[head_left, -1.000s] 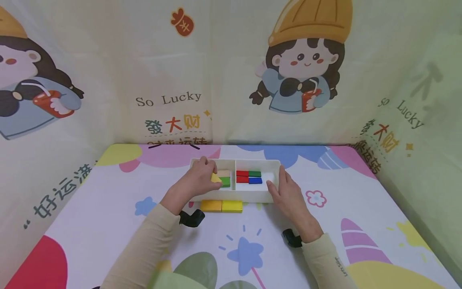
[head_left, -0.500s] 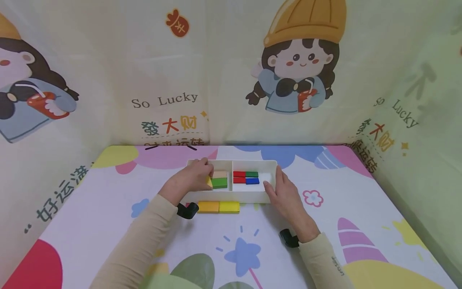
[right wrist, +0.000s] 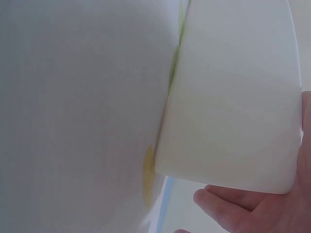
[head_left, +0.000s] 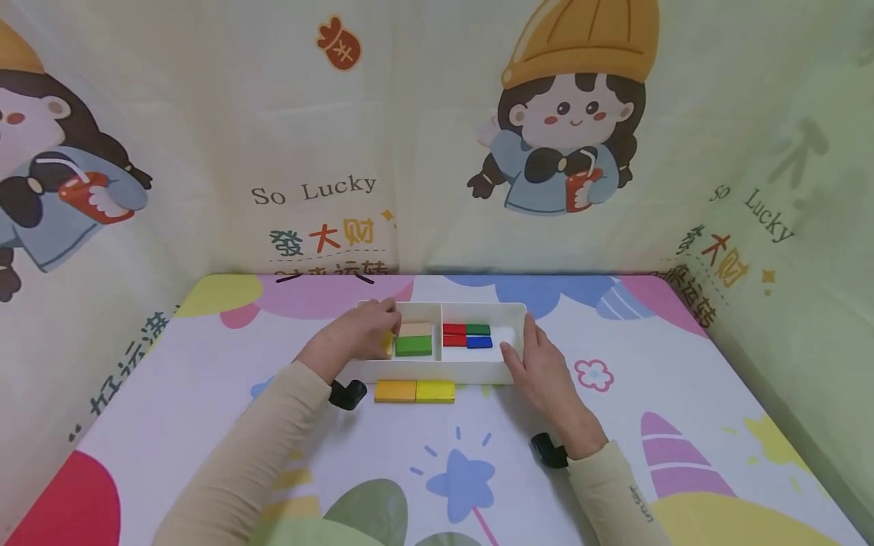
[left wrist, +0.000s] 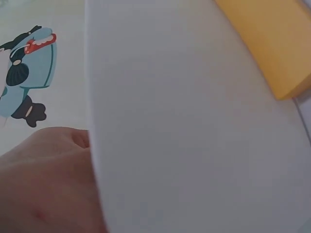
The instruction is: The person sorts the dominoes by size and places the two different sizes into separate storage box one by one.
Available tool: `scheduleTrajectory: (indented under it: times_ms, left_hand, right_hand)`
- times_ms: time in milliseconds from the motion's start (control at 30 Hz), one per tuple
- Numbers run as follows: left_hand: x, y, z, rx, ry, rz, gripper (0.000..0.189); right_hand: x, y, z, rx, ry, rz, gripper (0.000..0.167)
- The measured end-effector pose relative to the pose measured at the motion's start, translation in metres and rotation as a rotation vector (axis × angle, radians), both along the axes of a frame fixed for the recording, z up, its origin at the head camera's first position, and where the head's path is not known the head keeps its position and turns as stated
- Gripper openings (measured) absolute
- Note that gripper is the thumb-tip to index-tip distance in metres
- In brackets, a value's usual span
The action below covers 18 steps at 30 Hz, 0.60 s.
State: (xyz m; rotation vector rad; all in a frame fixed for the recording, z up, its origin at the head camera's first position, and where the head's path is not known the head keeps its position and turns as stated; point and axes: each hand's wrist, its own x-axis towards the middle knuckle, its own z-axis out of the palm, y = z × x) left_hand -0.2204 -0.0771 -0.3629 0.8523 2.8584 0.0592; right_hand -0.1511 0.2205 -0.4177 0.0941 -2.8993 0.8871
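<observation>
A white two-compartment box (head_left: 478, 371) stands on the table. My left hand (head_left: 351, 335) reaches into its left compartment and pinches a yellow block (head_left: 388, 344), mostly hidden by the fingers. Beside that hand, a green block (head_left: 413, 346) and a beige block (head_left: 415, 329) lie in the same compartment. My right hand (head_left: 551, 383) grips the box's right end, the thumb over the rim and the fingers along the outside; the right wrist view shows the fingers (right wrist: 228, 206) around the end wall.
Small red (head_left: 454, 341), dark green (head_left: 478, 329) and blue (head_left: 479, 342) blocks lie in the right compartment. An orange block (head_left: 394, 392) and a yellow block (head_left: 435, 392) lie end to end along the box's front. A printed cloth (head_left: 512, 455) covers the table.
My left hand has moved left within the left compartment with the yellow block, uncovering the whole green block. The right hand keeps its grip on the box.
</observation>
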Motion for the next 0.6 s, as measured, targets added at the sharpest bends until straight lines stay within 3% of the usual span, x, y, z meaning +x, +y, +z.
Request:
scheduleTrajectory:
  times_ms: [233,600]
  left_hand:
    - [-0.002,0.004,-0.008,0.032,0.047,-0.061,0.038]
    - [-0.007,0.016,-0.013,0.012,0.086,-0.105,0.032]
  right_hand:
    - [0.001,-0.001,-0.001,0.004,-0.005,-0.009,0.079]
    - [-0.001,-0.001,-0.002,0.007,-0.017,-0.004,0.080]
